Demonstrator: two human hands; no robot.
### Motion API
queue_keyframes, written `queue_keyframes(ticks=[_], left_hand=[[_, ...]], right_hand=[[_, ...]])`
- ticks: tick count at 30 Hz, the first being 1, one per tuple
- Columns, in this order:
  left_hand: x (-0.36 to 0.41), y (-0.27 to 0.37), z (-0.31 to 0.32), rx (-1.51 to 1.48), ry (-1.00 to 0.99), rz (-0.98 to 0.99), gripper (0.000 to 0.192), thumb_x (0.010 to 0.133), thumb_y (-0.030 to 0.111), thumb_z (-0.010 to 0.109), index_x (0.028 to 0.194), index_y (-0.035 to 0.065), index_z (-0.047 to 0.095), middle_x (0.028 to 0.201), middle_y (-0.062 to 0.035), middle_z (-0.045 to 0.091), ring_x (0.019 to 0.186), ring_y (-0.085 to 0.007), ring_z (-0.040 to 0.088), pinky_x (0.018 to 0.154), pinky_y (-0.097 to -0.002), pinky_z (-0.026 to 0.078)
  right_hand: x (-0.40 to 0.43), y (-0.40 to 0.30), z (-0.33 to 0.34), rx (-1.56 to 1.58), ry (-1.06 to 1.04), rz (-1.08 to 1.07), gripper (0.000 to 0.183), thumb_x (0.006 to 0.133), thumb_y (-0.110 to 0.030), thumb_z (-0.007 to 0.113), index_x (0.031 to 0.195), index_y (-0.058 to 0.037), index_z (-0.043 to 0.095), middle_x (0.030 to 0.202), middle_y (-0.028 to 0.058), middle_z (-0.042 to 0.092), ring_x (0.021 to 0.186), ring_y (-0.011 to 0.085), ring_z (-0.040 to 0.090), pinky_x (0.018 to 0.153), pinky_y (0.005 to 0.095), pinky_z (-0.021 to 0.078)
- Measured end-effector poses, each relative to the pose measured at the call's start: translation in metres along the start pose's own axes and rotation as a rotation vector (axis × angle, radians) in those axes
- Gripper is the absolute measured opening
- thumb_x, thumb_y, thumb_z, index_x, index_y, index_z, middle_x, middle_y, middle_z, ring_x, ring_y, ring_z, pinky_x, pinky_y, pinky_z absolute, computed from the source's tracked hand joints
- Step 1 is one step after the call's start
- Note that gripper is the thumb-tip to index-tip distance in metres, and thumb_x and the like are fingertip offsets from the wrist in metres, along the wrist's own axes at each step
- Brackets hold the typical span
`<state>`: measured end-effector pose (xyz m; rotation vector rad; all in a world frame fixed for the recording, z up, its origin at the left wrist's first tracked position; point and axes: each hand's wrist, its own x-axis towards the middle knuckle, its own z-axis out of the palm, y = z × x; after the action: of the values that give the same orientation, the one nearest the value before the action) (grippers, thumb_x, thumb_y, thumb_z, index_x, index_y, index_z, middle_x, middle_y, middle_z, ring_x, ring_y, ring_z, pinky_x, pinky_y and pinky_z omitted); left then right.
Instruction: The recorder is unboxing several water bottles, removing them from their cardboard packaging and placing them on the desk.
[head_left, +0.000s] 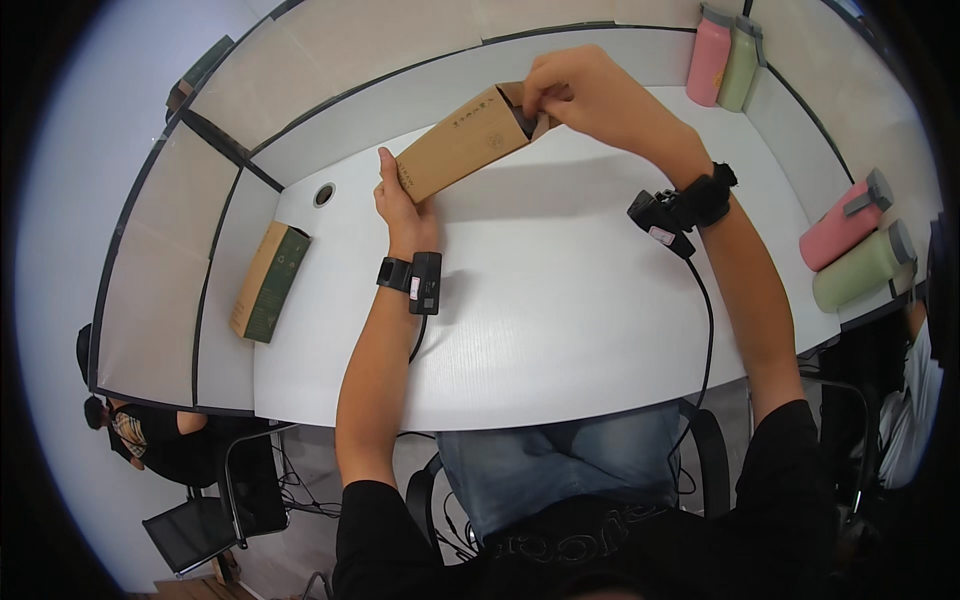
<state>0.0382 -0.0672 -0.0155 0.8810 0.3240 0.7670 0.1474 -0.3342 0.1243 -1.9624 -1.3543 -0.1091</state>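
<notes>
A brown cardboard box (461, 142) with printing on it is held tilted above the white desk. My left hand (405, 206) grips its lower left end, thumb along the near corner and the other fingers underneath. At the raised right end the box is open, with flaps standing out and something dark inside. My right hand (559, 90) is at that opening, its fingers bent and partly inside the mouth. What those fingertips touch is hidden. Each wrist wears a strapped black device with a cable.
A second brown and green box (271, 281) lies at the desk's left side. A pink bottle (709, 60) and a green bottle (740, 67) stand in the back right corner. Another pink bottle (844, 225) and green bottle (862, 270) lie at the right edge. Low partitions (480, 60) enclose the desk (540, 337).
</notes>
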Motion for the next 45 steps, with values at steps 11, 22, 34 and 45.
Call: queue_keyframes(ticks=[11, 22, 34, 45], left_hand=[[-0.006, 0.010, 0.002, -0.009, -0.090, -0.036, 0.053, 0.096, 0.053, 0.069, 0.111, 0.0048, 0.054, 0.113, -0.0072, 0.059, 0.109, -0.0171, 0.057, 0.102, -0.0335, 0.047], [-0.016, 0.013, 0.011, 0.000, -0.271, -0.097, 0.041, 0.101, 0.036, 0.068, 0.120, 0.0020, 0.056, 0.119, -0.0079, 0.062, 0.121, -0.0193, 0.054, 0.112, -0.0365, 0.039], [0.012, 0.016, 0.000, 0.017, -0.353, 0.015, 0.029, 0.102, 0.027, 0.065, 0.121, 0.0067, 0.058, 0.124, -0.0050, 0.063, 0.120, -0.0168, 0.057, 0.106, -0.0336, 0.046], [0.035, 0.042, -0.048, -0.211, -0.050, -0.020, 0.044, 0.101, 0.041, 0.066, 0.128, 0.0071, 0.058, 0.128, -0.0101, 0.063, 0.125, -0.0255, 0.057, 0.108, -0.0428, 0.047]], right_hand=[[0.000, 0.019, -0.003, 0.375, -0.142, 0.203, 0.043, 0.096, -0.016, 0.065, 0.136, -0.0005, 0.059, 0.092, 0.0106, 0.071, 0.075, 0.0164, 0.067, 0.072, 0.0308, 0.0552], [-0.002, 0.063, 0.006, 0.129, -0.299, 0.161, 0.035, 0.097, -0.020, 0.059, 0.125, 0.0005, 0.062, 0.097, 0.0085, 0.069, 0.088, 0.0184, 0.062, 0.080, 0.0334, 0.0520], [0.002, 0.032, -0.004, 0.066, 0.108, -0.010, 0.039, 0.100, -0.030, 0.063, 0.116, 0.0054, 0.061, 0.093, 0.0134, 0.068, 0.083, 0.0196, 0.065, 0.077, 0.0329, 0.0531], [-0.011, 0.000, -0.063, 0.237, 0.764, -0.017, 0.032, 0.098, -0.022, 0.064, 0.119, 0.0014, 0.067, 0.107, 0.0162, 0.069, 0.095, 0.0235, 0.066, 0.085, 0.0342, 0.0520]])
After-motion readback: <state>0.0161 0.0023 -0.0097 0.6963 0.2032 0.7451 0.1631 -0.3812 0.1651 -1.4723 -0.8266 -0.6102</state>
